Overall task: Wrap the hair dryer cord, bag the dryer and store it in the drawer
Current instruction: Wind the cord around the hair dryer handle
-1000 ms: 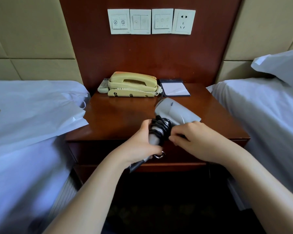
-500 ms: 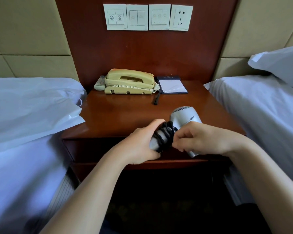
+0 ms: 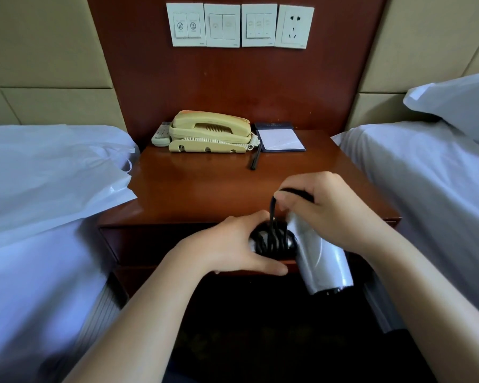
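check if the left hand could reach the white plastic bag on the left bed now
Probably not yet: the left hand grips the silver hair dryer by its cord-wound handle. Nothing stands between it and the white plastic bag.

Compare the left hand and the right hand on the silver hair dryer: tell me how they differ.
The left hand grips the silver hair dryer by its cord-wrapped handle; the right hand pinches the free end of the black cord. The left hand sits lower, in front of the wooden nightstand; the right hand is higher, above its top. Both hold parts of the same dryer.
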`<state>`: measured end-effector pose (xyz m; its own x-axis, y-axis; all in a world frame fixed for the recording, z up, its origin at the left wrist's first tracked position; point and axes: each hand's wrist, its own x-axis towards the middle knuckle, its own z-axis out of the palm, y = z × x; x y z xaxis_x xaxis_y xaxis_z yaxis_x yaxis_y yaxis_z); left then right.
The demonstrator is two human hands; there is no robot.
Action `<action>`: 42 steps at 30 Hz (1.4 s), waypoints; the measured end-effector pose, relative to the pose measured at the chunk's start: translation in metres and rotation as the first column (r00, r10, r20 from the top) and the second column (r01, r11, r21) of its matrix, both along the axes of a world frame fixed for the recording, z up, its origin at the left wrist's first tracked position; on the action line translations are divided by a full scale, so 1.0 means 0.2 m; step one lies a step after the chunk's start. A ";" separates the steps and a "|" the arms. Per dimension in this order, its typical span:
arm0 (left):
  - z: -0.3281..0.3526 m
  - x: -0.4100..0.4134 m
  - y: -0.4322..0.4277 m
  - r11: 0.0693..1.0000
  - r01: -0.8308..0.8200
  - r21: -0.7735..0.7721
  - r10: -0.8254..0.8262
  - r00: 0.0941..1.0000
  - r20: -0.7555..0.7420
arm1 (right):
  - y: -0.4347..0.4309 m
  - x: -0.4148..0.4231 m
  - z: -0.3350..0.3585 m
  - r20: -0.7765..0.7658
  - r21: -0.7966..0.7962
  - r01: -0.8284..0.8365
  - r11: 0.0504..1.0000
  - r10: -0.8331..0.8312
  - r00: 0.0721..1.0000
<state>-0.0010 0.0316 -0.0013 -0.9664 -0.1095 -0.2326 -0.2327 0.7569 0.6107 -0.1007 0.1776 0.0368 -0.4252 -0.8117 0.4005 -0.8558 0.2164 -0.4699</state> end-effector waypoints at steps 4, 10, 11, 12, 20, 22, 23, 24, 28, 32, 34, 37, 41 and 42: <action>0.00 0.01 0.07 0.998 0.067 0.015 -0.068 0.996 0.057 | 0.00 0.04 -0.02 -0.171 0.029 0.123 0.992 -0.116 0.978; 0.02 0.04 0.05 0.979 0.079 0.189 -0.082 0.997 0.009 | 0.08 -0.18 -0.07 0.122 -0.018 0.120 0.993 -0.117 0.986; 0.02 0.05 0.04 0.967 0.091 0.237 -0.092 0.996 -0.007 | 0.09 -0.20 -0.07 0.187 -0.021 0.078 0.997 -0.072 0.980; 0.02 0.05 0.04 0.956 0.100 0.276 -0.099 0.995 -0.020 | 0.10 -0.21 -0.07 0.249 -0.028 0.041 0.999 -0.033 0.968; 0.03 0.05 0.01 0.877 0.097 0.471 0.008 0.976 -0.217 | 0.17 -0.31 -0.13 0.646 -0.032 0.095 0.995 -0.051 0.761; 0.03 0.05 -0.01 0.860 0.082 0.503 0.046 0.971 -0.237 | 0.16 -0.29 -0.14 0.640 -0.004 0.155 0.988 -0.116 0.759; 0.03 0.05 -0.02 0.842 0.078 0.534 0.060 0.970 -0.236 | 0.14 -0.28 -0.14 0.645 0.021 0.182 0.983 -0.153 0.749; 0.03 0.05 -0.03 0.814 0.067 0.577 0.085 0.969 -0.233 | 0.12 -0.28 -0.15 0.631 0.061 0.186 0.981 -0.182 0.754; 0.01 0.02 -0.08 0.699 -0.047 0.713 0.285 0.934 -0.217 | 0.06 -0.27 -0.20 0.480 0.266 0.201 0.943 -0.310 0.821; 0.01 0.01 -0.13 0.574 -0.205 0.793 0.476 0.871 -0.119 | 0.03 -0.23 -0.25 0.348 0.326 0.148 0.934 -0.264 0.899; 0.00 0.01 -0.15 0.555 -0.268 0.787 0.556 0.824 -0.111 | 0.02 -0.18 -0.23 0.286 0.362 0.105 0.926 -0.218 0.933; 0.01 0.00 -0.16 0.526 -0.347 0.777 0.668 0.733 -0.124 | 0.01 -0.07 -0.18 0.213 0.437 0.009 0.900 -0.113 0.971; 0.00 -0.01 -0.18 0.519 -0.464 0.718 0.762 0.632 -0.143 | -0.01 0.07 -0.14 0.137 0.455 -0.087 0.886 0.027 0.990; 0.00 -0.01 -0.18 0.550 -0.501 0.668 0.770 0.614 -0.174 | -0.01 0.10 -0.13 0.090 0.436 -0.093 0.895 0.060 0.994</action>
<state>-0.0027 -0.0050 -0.0011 -0.6804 -0.7291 -0.0736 -0.1497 0.0399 0.9879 -0.0814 0.1750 0.0110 -0.3690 -0.9288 -0.0329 -0.8454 0.3501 -0.4033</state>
